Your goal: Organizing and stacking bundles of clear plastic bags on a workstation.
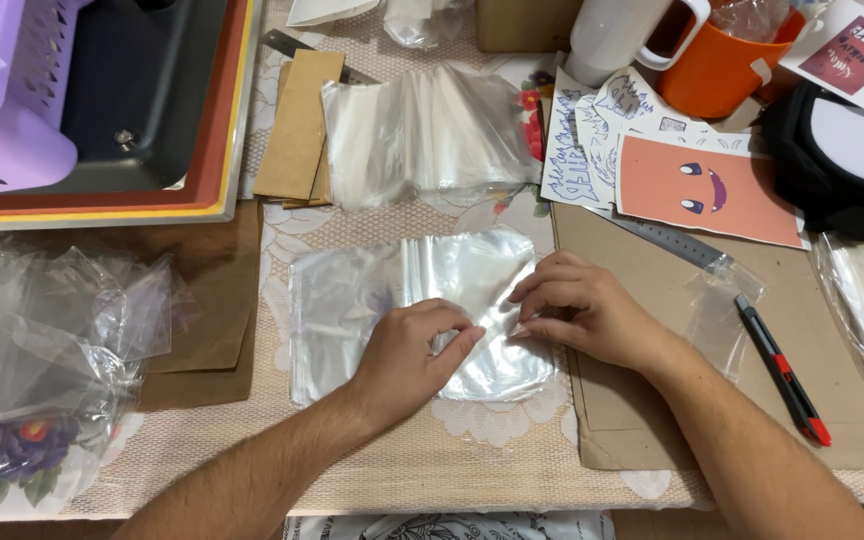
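A clear plastic sleeve (472, 290) is seen lying flat on the lace tablecloth (402, 470), on top of a low stack of like sleeves (337, 320), at the middle of the table. It is pressed at its lower middle by both hands. The left hand (407, 355) is laid knuckles up, fingers curled and closed, thumb and forefinger pinched on the film. The right hand (582, 310) is set just beside it, fingers bent and nearly closed, fingertips (524, 296) resting on the same film; whether an edge is truly gripped cannot be told.

Judged from the layout, the work appears to be at an early stage: nothing is seen inside the sleeve.

- Behind the stack, a second fanned bundle of clear sleeves (422, 130) is noted beside brown card pieces (297, 125).
- To the right, printed sticker sheets (592, 135) and an orange card with a cartoon face (702, 190) are lying unpacked.
- A metal ruler (667, 240) and a red-and-black utility knife (782, 370) are lying on a brown board (812, 300).
- Crumpled clear bags (42, 330) are heaped at the left.
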